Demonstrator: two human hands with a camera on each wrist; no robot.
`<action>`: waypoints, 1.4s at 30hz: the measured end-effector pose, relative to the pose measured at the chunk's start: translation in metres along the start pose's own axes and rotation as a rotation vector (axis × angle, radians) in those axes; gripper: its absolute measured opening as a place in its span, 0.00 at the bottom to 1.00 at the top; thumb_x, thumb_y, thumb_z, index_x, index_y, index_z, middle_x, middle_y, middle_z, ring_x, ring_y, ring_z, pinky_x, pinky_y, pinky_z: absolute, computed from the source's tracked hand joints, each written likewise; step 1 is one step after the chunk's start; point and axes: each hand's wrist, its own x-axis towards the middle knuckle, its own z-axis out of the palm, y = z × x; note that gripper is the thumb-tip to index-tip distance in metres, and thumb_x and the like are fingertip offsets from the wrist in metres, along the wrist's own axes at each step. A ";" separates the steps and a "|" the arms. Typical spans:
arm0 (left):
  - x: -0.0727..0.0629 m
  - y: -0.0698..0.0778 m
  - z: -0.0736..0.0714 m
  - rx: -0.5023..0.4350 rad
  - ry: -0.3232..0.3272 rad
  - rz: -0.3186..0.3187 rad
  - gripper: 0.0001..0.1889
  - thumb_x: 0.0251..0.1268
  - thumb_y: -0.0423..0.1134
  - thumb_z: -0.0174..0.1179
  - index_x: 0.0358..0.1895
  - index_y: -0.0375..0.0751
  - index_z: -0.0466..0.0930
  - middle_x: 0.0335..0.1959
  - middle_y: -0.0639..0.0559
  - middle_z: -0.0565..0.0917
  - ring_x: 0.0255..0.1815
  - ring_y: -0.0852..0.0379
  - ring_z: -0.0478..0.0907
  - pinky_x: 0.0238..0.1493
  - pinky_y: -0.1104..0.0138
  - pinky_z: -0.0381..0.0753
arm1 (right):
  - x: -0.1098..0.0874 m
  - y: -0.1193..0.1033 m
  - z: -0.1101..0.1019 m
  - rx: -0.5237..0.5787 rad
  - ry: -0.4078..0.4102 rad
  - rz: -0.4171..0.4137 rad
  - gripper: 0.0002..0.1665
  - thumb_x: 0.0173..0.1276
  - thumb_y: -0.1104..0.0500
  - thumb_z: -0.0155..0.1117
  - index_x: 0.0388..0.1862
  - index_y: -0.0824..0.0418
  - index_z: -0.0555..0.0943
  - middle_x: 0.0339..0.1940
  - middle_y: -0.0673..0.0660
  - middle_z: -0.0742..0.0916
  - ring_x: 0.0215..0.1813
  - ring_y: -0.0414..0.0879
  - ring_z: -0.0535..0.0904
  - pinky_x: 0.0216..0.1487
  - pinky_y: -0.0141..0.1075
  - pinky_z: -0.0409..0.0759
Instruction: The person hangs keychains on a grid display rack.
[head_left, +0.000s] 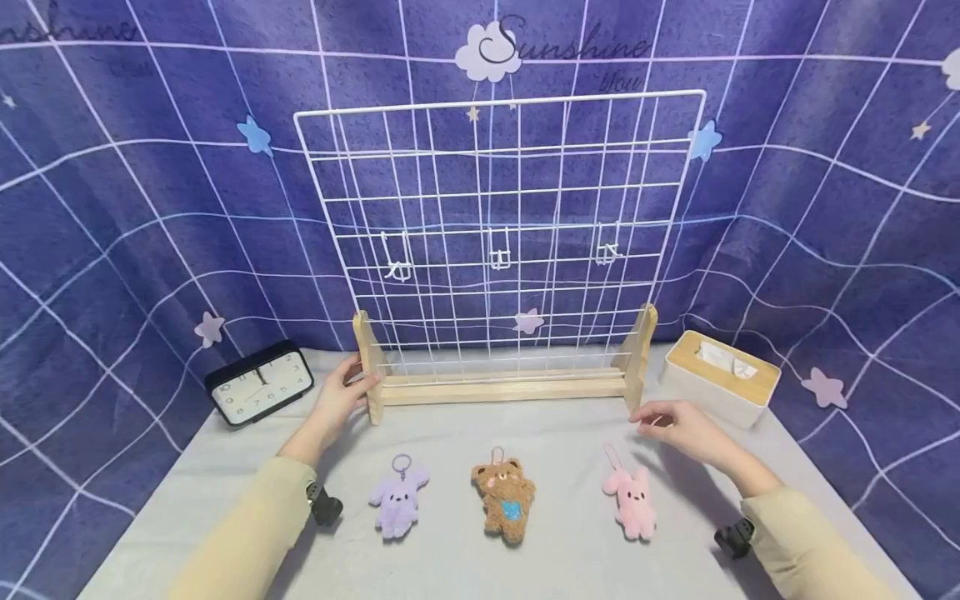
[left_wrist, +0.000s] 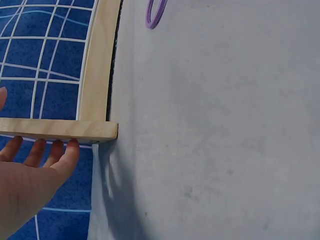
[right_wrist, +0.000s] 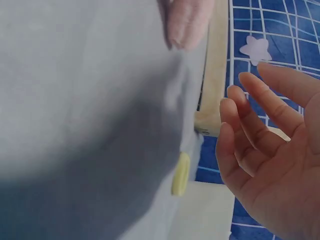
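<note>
A white wire grid rack [head_left: 495, 192] with wooden feet stands at the back of the table. My left hand [head_left: 343, 398] holds its left wooden foot [left_wrist: 100, 131], thumb on one side and fingertips against the outer face. Beside the right wooden foot [head_left: 639, 358] is my right hand [head_left: 684, 427], palm facing the rack, fingers loosely bent around nothing. In front lie a purple plush keychain [head_left: 397, 504], a brown bear plush [head_left: 505, 500] with a blue patch, and a pink bunny plush [head_left: 635, 504]. Three white hooks hang on the grid, the middle hook [head_left: 499, 254] among them.
A black-framed clock [head_left: 260, 385] leans at the left behind my left hand. At the back right sits a white tissue box [head_left: 712, 392] with a wooden lid. Dark blue patterned curtain [head_left: 135, 208] encloses the grey-white tabletop [head_left: 442, 575] behind and at both sides.
</note>
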 end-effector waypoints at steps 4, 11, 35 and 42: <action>-0.004 0.002 -0.010 0.006 0.056 0.008 0.37 0.78 0.36 0.56 0.82 0.34 0.47 0.77 0.31 0.59 0.70 0.37 0.66 0.70 0.47 0.71 | 0.015 -0.003 0.005 0.054 -0.045 -0.006 0.12 0.69 0.64 0.69 0.48 0.69 0.86 0.39 0.55 0.88 0.39 0.46 0.82 0.41 0.32 0.83; -0.012 0.006 -0.030 0.009 0.087 0.008 0.38 0.79 0.36 0.56 0.82 0.35 0.45 0.78 0.31 0.58 0.66 0.44 0.71 0.64 0.58 0.78 | 0.042 -0.005 0.019 0.067 -0.127 -0.042 0.11 0.68 0.65 0.70 0.47 0.69 0.87 0.43 0.60 0.90 0.43 0.48 0.83 0.47 0.33 0.82; -0.001 -0.002 -0.009 -0.029 0.030 -0.023 0.37 0.80 0.37 0.54 0.83 0.38 0.44 0.79 0.34 0.56 0.73 0.36 0.61 0.71 0.47 0.69 | 0.047 0.006 0.036 0.001 -0.184 0.039 0.05 0.63 0.66 0.73 0.36 0.64 0.84 0.22 0.48 0.77 0.28 0.41 0.70 0.32 0.31 0.70; 0.008 -0.003 0.003 -0.051 -0.006 -0.049 0.35 0.81 0.34 0.50 0.83 0.36 0.44 0.79 0.34 0.55 0.72 0.39 0.62 0.72 0.46 0.67 | 0.039 0.010 0.040 -0.005 -0.185 0.103 0.06 0.64 0.67 0.72 0.30 0.62 0.82 0.21 0.46 0.77 0.27 0.41 0.70 0.31 0.32 0.69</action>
